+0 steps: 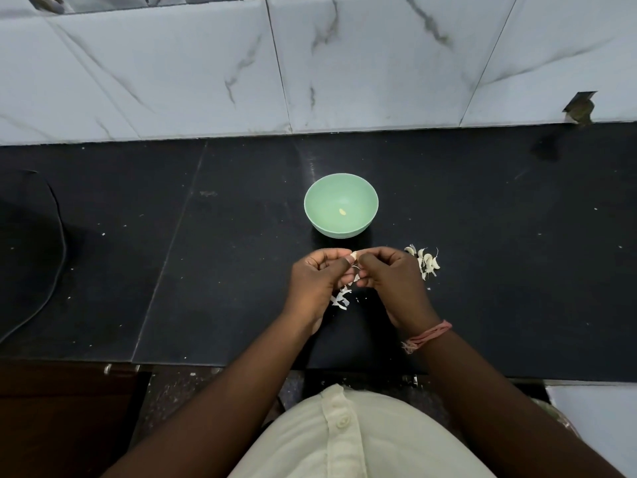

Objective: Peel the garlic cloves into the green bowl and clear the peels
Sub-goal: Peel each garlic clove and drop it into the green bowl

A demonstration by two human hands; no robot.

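On the black counter (241, 236), just beyond the hands, the green bowl (319, 193) is sitting upright with its mouth open to the camera; it is holding one peeled clove (342, 211), a small pale yellow piece lying near the bottom centre. Between the hands, the garlic clove (355, 254) under work is being held just above the counter, near the bowl's near side; only a pale tip is showing, so its long axis cannot be told. The left hand (319, 276) is curling its fingers and pinching the clove between thumb and fingertips. The right hand (387, 270) is likewise curling its fingers and pinching the same clove from the opposite side, the two hands touching at the fingertips. Loose peels (341, 298) are lying on the counter beneath and between the hands. Unpeeled cloves (427, 262) are lying in a small heap just beside the right hand, on its outer side. A pink thread band (429, 334) is circling the right wrist.
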